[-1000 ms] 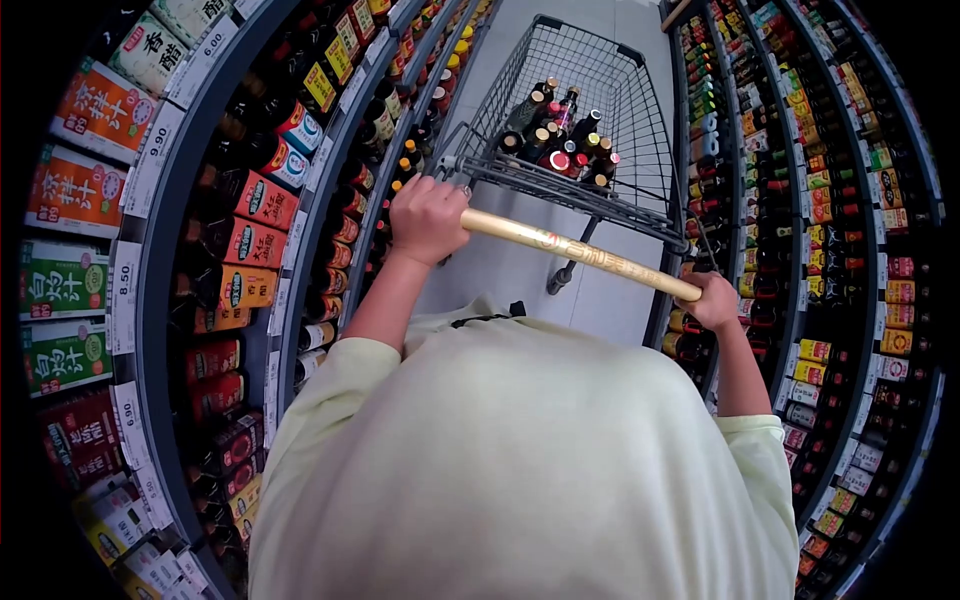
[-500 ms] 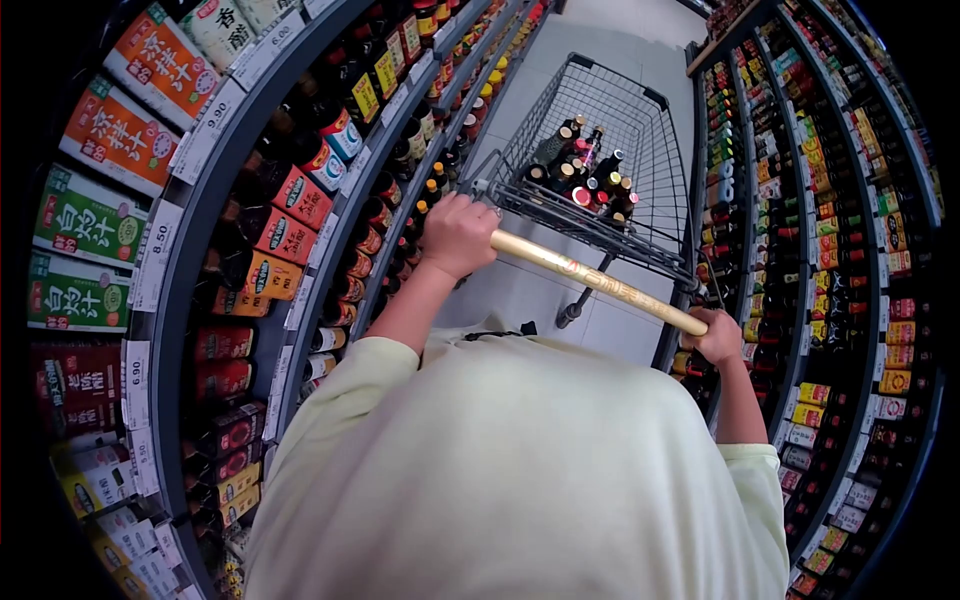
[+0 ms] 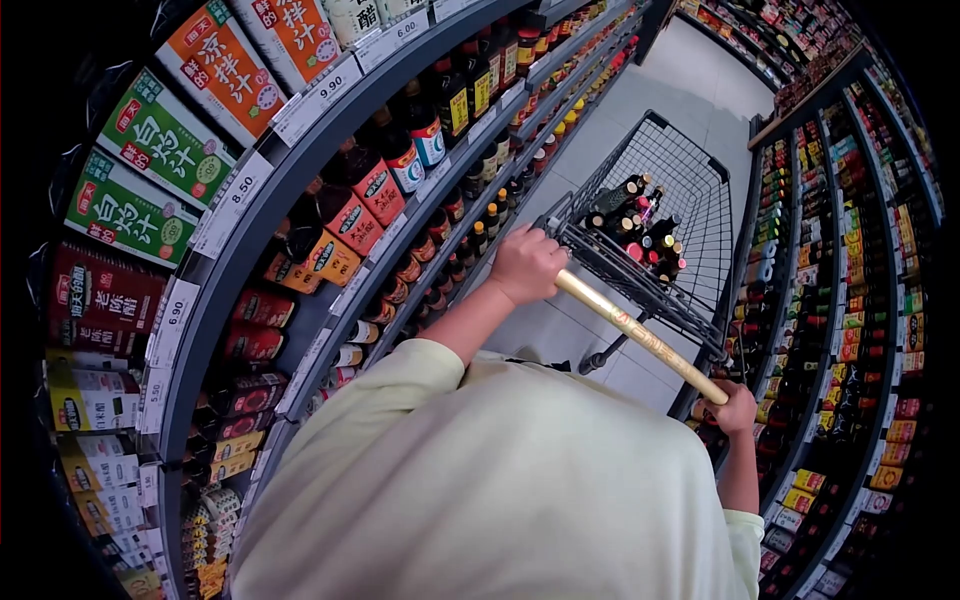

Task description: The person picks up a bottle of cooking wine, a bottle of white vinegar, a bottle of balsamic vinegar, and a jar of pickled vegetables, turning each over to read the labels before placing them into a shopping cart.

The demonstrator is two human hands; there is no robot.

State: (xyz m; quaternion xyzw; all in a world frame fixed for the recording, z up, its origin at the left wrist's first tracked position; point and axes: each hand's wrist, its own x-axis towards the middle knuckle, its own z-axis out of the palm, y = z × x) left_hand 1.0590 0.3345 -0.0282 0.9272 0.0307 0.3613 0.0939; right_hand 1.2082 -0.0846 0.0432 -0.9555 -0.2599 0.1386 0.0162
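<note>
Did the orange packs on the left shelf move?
No. The orange packs still stand right behind the 9.90 price tag, as before. They look higher up only because the camera's view turned.

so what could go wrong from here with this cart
The bottles are bunched at the near end of the cart, with open basket beyond them, so a hard stop or sharp turn could make them slide, clink or tip. The right hand grips the very end of the push handle, near the right-hand shelves, so its knuckles might brush the goods there if the cart drifts that way.
</note>
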